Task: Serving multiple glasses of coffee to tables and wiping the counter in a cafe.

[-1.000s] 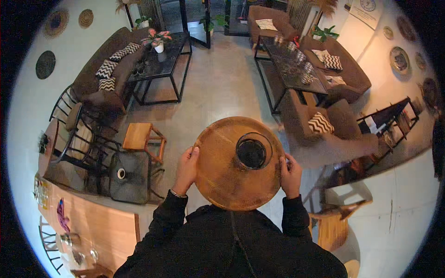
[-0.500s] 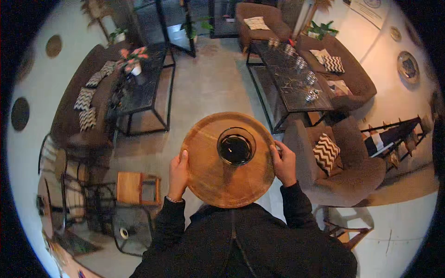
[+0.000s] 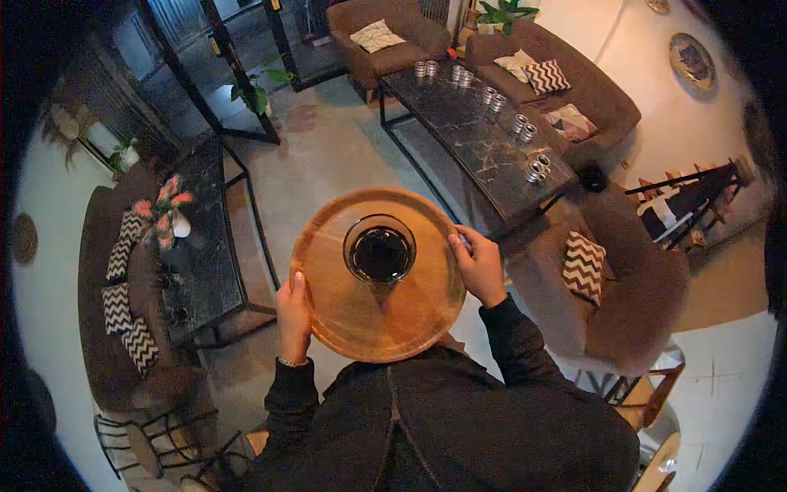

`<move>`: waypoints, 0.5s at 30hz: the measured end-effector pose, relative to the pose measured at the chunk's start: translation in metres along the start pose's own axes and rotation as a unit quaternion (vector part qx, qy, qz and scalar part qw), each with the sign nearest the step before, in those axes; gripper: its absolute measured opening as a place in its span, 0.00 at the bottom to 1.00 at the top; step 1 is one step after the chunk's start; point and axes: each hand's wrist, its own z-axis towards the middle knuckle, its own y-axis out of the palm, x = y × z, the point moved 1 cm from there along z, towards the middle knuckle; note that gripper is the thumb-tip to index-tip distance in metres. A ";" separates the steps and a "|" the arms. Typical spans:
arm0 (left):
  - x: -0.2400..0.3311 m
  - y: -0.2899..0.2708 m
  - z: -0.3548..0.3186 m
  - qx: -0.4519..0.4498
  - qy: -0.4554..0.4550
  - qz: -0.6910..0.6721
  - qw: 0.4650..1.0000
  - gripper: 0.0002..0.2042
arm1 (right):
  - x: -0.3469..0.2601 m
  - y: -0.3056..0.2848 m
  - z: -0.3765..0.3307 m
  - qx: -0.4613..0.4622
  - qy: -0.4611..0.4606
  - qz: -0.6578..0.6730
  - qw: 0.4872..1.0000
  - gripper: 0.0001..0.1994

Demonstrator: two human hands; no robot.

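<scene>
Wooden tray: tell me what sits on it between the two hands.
In the head view, a glass of dark liquid stands on the wooden tray, between the left hand and right hand gripping its rim.

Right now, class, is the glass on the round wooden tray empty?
No. The glass standing on the tray holds a dark liquid that fills most of it.

Your one view sits on your head, looking steeply down, close over the round tray (image 3: 361, 320) at chest height. The fisheye bends the room around it: long dark table (image 3: 484, 148) ahead, sofa (image 3: 106, 287) left.
</scene>
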 end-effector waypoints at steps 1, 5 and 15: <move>0.002 -0.002 0.026 0.000 -0.003 -0.028 1.000 0.19 | -0.002 0.013 0.022 -0.004 0.005 -0.011 1.000 0.16; 0.018 -0.010 0.122 0.022 -0.021 -0.045 0.999 0.19 | 0.001 0.073 0.121 -0.013 -0.052 0.038 0.998 0.15; 0.063 -0.047 0.310 0.117 -0.013 -0.216 0.969 0.25 | -0.067 0.224 0.356 -0.166 -0.085 0.085 0.979 0.17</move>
